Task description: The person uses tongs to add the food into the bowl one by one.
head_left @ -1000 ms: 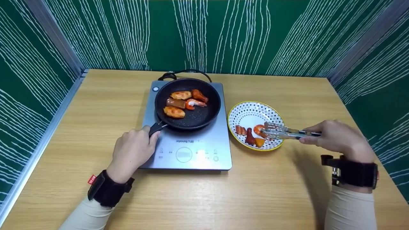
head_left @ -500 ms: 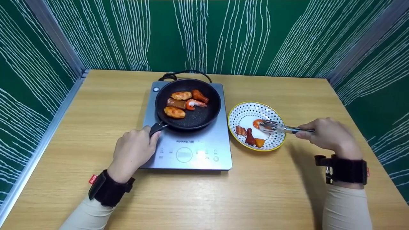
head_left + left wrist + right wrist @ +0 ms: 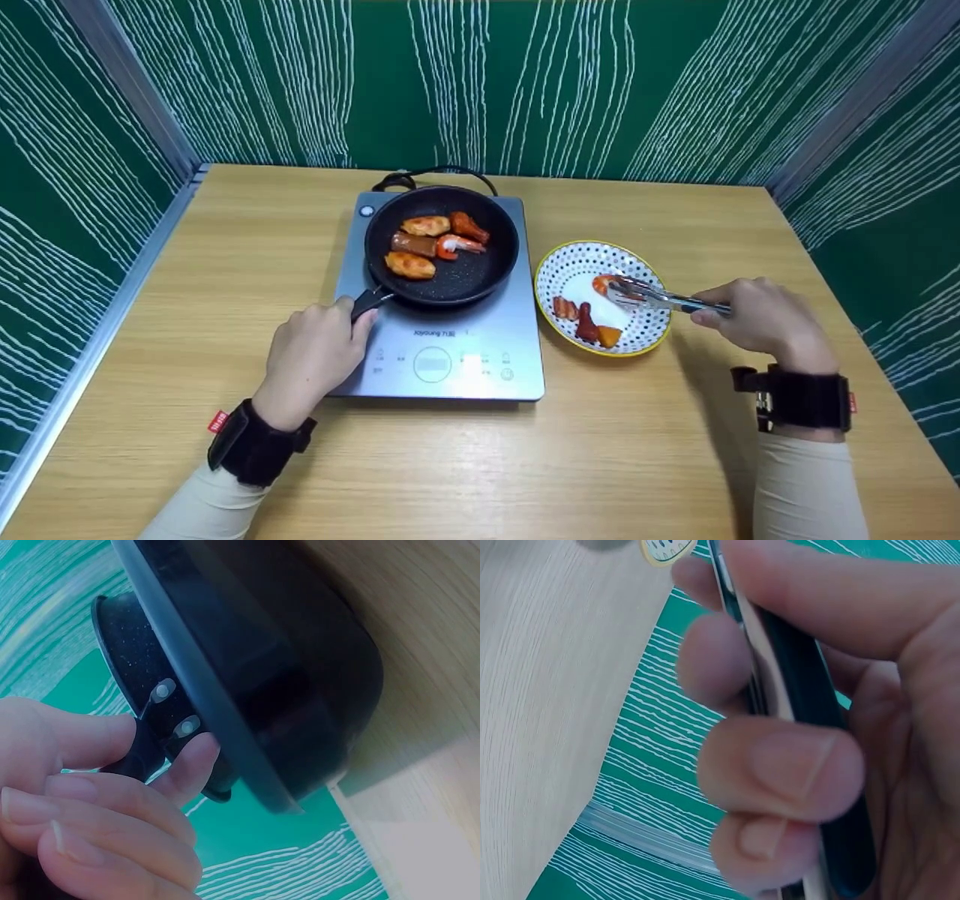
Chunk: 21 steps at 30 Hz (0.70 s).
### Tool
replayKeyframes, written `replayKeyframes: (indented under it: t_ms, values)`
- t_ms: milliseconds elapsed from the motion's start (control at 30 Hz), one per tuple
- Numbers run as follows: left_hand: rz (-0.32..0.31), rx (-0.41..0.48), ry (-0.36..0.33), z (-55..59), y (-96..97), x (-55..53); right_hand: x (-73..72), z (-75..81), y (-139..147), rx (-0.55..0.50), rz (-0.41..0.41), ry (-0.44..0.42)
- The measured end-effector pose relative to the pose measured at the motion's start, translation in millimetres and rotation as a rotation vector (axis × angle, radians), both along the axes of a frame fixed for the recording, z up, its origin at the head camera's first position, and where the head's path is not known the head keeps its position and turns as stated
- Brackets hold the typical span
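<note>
"Squeezing gently looks best: your right hand (image 3: 763, 316) has its fingers (image 3: 780, 769) wrapped round shiny metal tongs (image 3: 658, 298), and that curled shrimp (image 3: 602, 285) sits beyond them at the tips, in the round dotted bowl (image 3: 553, 264)."

"Yep, and your left hand (image 3: 315, 356) has its fingers round the black pan handle (image 3: 367, 302), so hold it steady. Shrimp looks glossy, probably slippy, so I'd nip its middle."

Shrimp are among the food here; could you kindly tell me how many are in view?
2: one shrimp lies in the black pan, the other shrimp in the dotted bowl, partly hidden by the tongs.
</note>
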State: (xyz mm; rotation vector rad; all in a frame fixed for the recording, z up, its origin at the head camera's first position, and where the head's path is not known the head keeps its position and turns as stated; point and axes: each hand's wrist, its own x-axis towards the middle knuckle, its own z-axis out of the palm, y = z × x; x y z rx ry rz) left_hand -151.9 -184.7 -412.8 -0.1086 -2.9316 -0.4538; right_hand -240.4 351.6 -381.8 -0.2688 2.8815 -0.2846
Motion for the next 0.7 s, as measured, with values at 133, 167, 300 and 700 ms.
replayKeyframes:
  t_ms: [133,167,300,700]
  values:
    - [0.003,-0.001,-0.010,0.1,-0.3,0.2,-0.3,-0.8,0,-0.001,0.028,0.041]
    - [0.003,0.000,-0.013,0.2,-0.2,0.2,-0.4,-0.8,0,-0.002,0.032,0.048]
    - [0.004,0.002,-0.028,0.9,0.0,0.1,0.0,0.0,1,-0.014,0.039,0.082]
    - [0.005,0.007,-0.012,1.5,-0.2,0.7,8.3,9.3,0,-0.071,0.096,0.278]
